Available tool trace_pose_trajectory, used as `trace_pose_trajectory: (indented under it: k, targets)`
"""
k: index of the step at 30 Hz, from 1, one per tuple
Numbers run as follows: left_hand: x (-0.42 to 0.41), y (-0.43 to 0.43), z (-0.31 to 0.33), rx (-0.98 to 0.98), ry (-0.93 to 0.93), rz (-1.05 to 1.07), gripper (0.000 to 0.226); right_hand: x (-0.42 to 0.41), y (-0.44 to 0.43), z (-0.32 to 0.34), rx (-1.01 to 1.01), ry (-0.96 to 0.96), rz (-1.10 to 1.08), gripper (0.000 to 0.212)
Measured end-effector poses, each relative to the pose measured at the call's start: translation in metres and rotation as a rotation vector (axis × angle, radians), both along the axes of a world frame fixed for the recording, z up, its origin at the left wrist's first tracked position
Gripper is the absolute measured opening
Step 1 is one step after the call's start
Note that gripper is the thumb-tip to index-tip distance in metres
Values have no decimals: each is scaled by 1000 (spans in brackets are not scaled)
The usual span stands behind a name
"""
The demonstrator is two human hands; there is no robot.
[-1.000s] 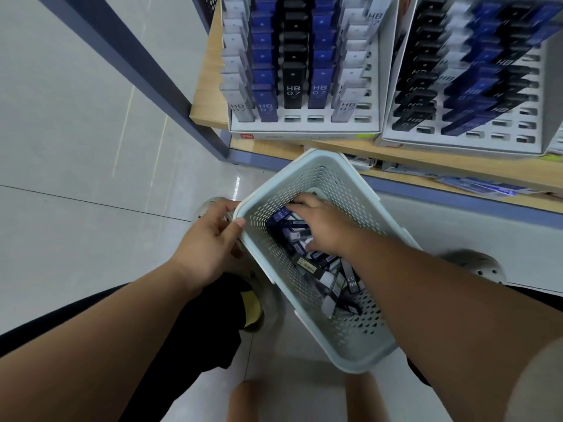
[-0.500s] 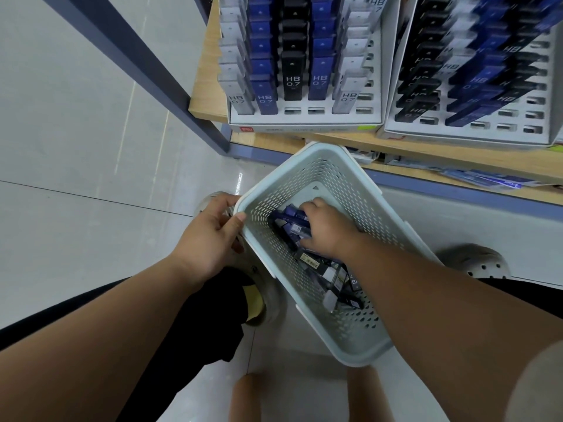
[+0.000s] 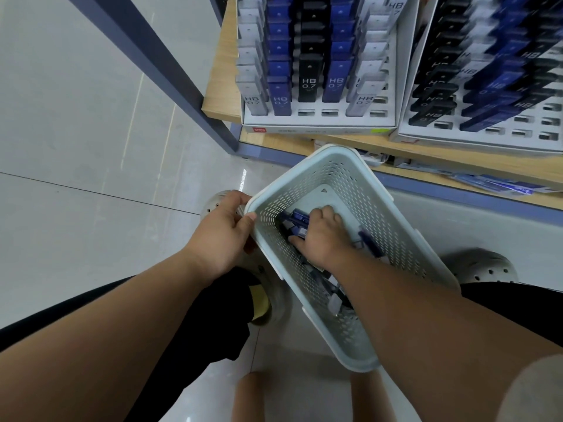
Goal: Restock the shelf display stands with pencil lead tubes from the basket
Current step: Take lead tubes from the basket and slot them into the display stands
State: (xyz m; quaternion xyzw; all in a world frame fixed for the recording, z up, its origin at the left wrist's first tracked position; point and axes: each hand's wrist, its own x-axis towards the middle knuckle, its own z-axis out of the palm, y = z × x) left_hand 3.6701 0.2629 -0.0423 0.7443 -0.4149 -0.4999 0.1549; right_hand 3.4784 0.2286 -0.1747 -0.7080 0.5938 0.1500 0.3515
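Observation:
A pale perforated basket (image 3: 393, 208) is tilted in front of me over the floor. My left hand (image 3: 224, 236) grips its left rim, thumb over the edge. My right hand (image 3: 323, 237) is inside the basket, fingers curled round a few blue pencil lead tubes (image 3: 297, 220). More tubes (image 3: 335, 295) lie in the basket under my forearm. On the wooden shelf (image 3: 219, 95) stand two white display stands: the left stand (image 3: 316, 121) holds grey, blue and black tubes with open slots in its front row; the right stand (image 3: 475, 137) holds black and blue tubes.
A grey-blue shelf post (image 3: 158, 65) slants across the upper left. Light floor tiles (image 3: 76, 178) spread to the left. A lower shelf (image 3: 487, 185) holds flat packets. My pale shoes (image 3: 484, 268) and dark trousers (image 3: 195, 327) are below the basket.
My right hand has slid deeper into the basket towards me and closed round blue tubes. The view has shifted closer to the shelf. My left hand keeps its grip on the rim.

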Motion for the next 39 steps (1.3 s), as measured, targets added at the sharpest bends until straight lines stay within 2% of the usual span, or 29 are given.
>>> trace_pose_trajectory:
  k: [6,12,21,24,30,35,39]
  targets:
    - [0,-2,1,6,24,22,8,4,-12,2,87,-1,-13,92]
    - [-1,-2,0,6,8,13,7,6,-9,2,95,-20,25,68]
    - [-2,-2,-1,13,8,24,7,18,0,6,141,-93,-77,51]
    - [-1,-1,-3,17,-9,20,7,20,3,6,192,-147,-147,53]
    - [-2,0,-5,6,-25,31,7,15,7,6,345,-301,-340,25]
    - [-3,0,-6,9,-2,63,6,5,7,8,515,-431,-515,28]
    - [-3,1,-8,0,-13,57,7,0,10,6,562,-486,-546,27]
